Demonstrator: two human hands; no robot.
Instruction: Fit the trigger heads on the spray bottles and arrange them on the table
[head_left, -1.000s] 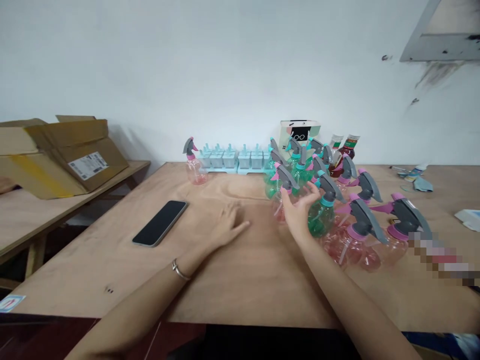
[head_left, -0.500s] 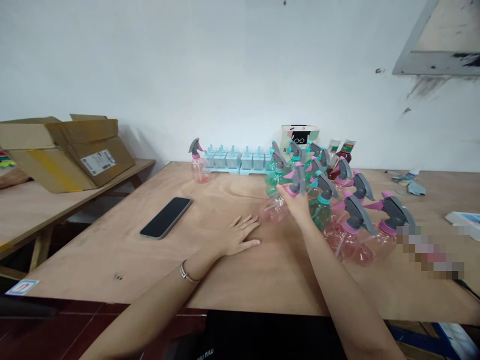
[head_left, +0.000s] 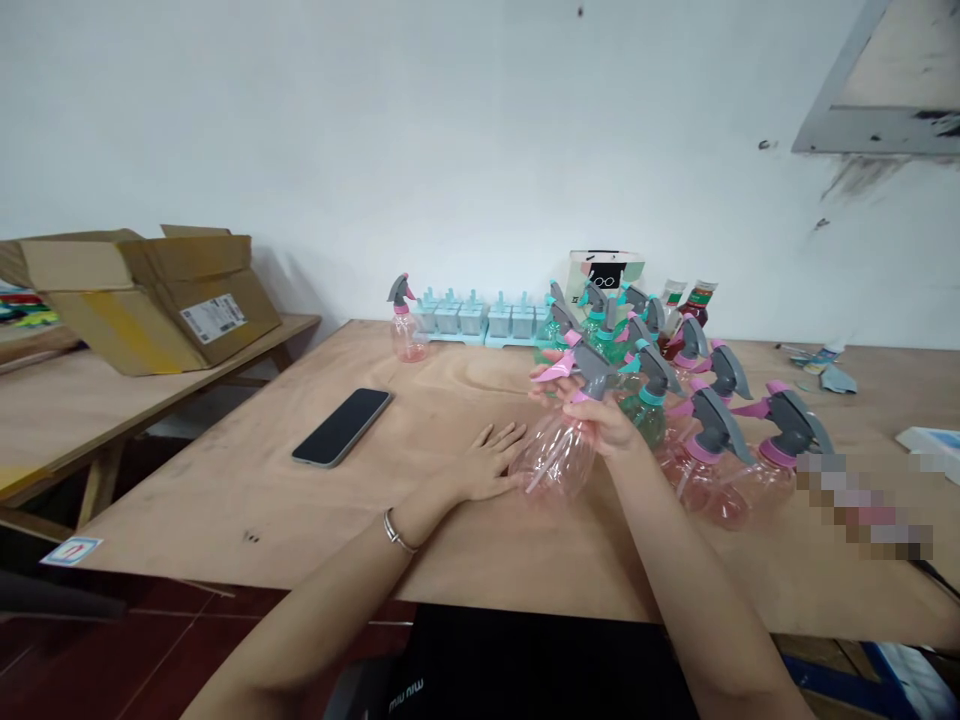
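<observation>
My right hand is closed round the neck of a pink spray bottle with a grey and pink trigger head, held tilted toward me. Flat on the wooden table lies my left hand, fingers spread, just left of that bottle; the clear bottle partly covers its fingertips. Behind and right of my right hand stand several more spray bottles, among them a green one and a pink one. Another pink spray bottle stands alone at the back left.
Pale blue popsicle moulds line the back, near a printed box and two labelled bottles. A phone lies to the left. An open cardboard box sits on the neighbouring table. Small items lie at the far right.
My right hand has brought the pink spray bottle nearer to me, and the bottle now looks larger and more tilted. My left hand stays flat on the table. The view has shifted slightly.
</observation>
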